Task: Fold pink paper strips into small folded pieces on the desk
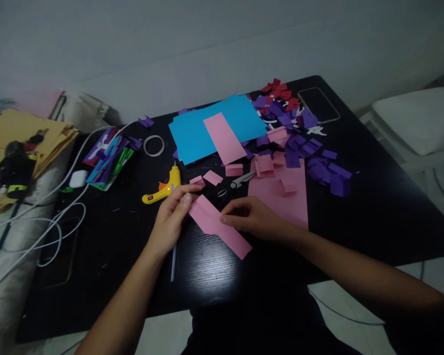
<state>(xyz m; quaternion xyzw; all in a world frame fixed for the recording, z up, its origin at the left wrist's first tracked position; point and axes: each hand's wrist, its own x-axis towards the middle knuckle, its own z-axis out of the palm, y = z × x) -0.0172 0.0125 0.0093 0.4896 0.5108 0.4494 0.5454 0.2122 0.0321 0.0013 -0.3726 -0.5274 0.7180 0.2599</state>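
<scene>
A pink paper strip [222, 229], with a crease partway along, is held over the black table by both hands. My left hand [173, 212] pinches its upper left end between thumb and fingers. Around its right edge, near the middle, my right hand [249, 215] closes thumb and fingertips. Just beyond the strip lie scissors [243, 180] and small folded pink paper pieces [212, 177]. A yellow glue gun [165, 188] rests beside my left hand. A larger pink sheet [296, 212] lies partly beneath my right forearm.
Blue sheets [198, 135] with a pink strip [225, 138] on top lie at the back. Purple pieces [320, 170], red scraps [277, 90] and a phone [318, 104] are at right. A tape roll [154, 146], white cables [59, 217] and an earbud case [78, 178] are left.
</scene>
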